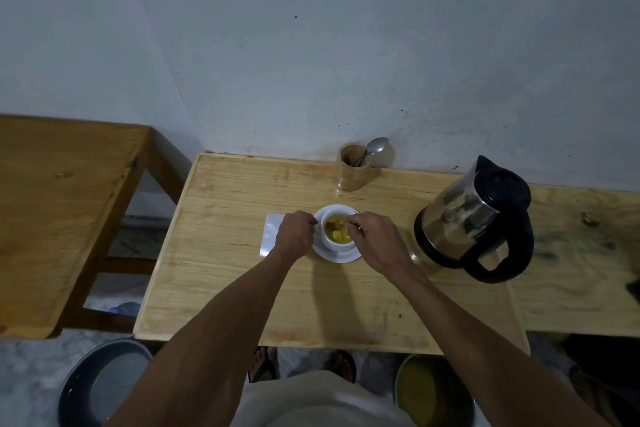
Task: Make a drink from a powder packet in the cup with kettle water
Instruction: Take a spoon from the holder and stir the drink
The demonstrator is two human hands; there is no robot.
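A white cup (341,243) stands on a white saucer (337,256) in the middle of the light wooden table (242,281). Yellow liquid with darker bits fills the cup. My left hand (294,236) is closed at the cup's left side, at what looks like its handle. My right hand (375,241) is at the cup's right rim, its fingers pinched on a thin spoon whose lower end dips into the drink. A white packet (269,234) lies flat left of the saucer, partly under my left hand. The steel kettle (474,218) with black lid and handle stands to the right.
A wooden holder (353,166) with a metal spoon (375,146) stands at the back by the wall. A darker wooden table (59,211) is to the left. On the floor are a grey basin (100,388), a yellow bucket (433,392) and my sandalled feet.
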